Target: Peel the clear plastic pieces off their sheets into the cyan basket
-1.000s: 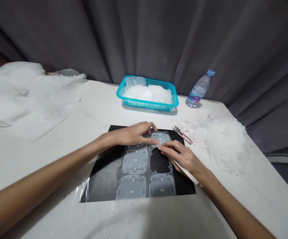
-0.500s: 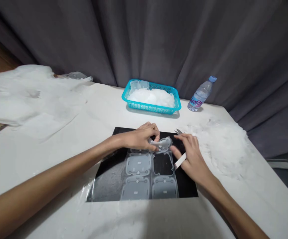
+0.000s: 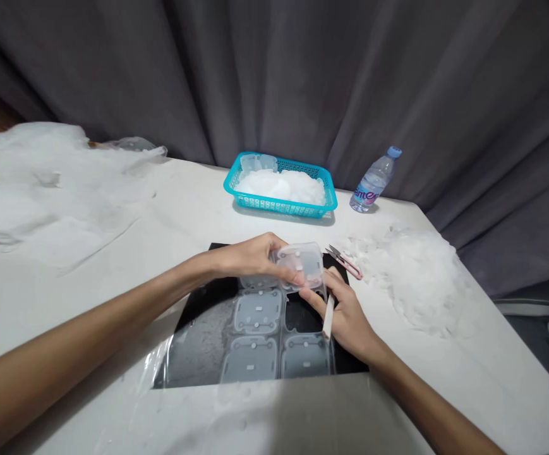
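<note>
Between the thumb and fingers of my left hand (image 3: 255,259), a clear moulded plastic piece (image 3: 309,264) is held tilted up. My right hand (image 3: 343,306) grips a slim white stick-like tool (image 3: 328,316), and its fingertips come up to the piece's lower edge. Below lies a clear plastic sheet (image 3: 282,341) with more moulded pieces, among them a frosted rounded panel (image 3: 258,311) on the left. One cut-out gap in the sheet lets the black board (image 3: 198,344) underneath show through. Pink-handled thread snips (image 3: 347,262) lie just beyond my right hand.
At the back stands a blue basket (image 3: 278,207) with white fluffy stuffing (image 3: 281,186). A water bottle (image 3: 373,180) is to its right. Loose stuffing is heaped at right (image 3: 426,278) and far left (image 3: 28,177). A grey curtain (image 3: 274,76) hangs behind the white table (image 3: 179,208).
The plastic piece has come up to face me in my left hand. My right hand has moved left and closer to it, leaving the snips in fuller view. The whole view has shifted slightly.
</note>
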A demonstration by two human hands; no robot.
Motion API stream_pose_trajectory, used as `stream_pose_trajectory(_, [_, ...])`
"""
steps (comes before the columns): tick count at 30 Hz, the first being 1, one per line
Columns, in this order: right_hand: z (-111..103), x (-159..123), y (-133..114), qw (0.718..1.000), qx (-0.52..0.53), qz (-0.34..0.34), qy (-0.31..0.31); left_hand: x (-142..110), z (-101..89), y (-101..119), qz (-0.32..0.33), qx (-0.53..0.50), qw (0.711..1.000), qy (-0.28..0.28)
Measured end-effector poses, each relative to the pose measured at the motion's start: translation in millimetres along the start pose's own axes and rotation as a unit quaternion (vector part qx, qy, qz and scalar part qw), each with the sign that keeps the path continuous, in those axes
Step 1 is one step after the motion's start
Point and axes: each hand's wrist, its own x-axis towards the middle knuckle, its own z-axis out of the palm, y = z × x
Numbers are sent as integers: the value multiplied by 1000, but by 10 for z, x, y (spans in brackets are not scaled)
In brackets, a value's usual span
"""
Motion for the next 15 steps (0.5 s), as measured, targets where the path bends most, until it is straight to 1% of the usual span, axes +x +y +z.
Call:
stream_pose_trajectory(2, [-9, -2, 1, 1000, -1, -7, -1, -15, 15, 21, -15, -11, 1000, 17])
stream_pose_trajectory(6, [-17, 2, -12, 1000, -15, -17, 13, -41, 29, 48, -28, -30, 999, 21])
stream_pose_trajectory(12, [-8, 1, -21, 999, -39, -27, 14, -20, 24, -18, -34, -24, 999, 31])
stream_pose_trajectory(15, [9, -1, -16, 998, -50, -34, 24, -14, 44, -24, -46, -59, 997, 33])
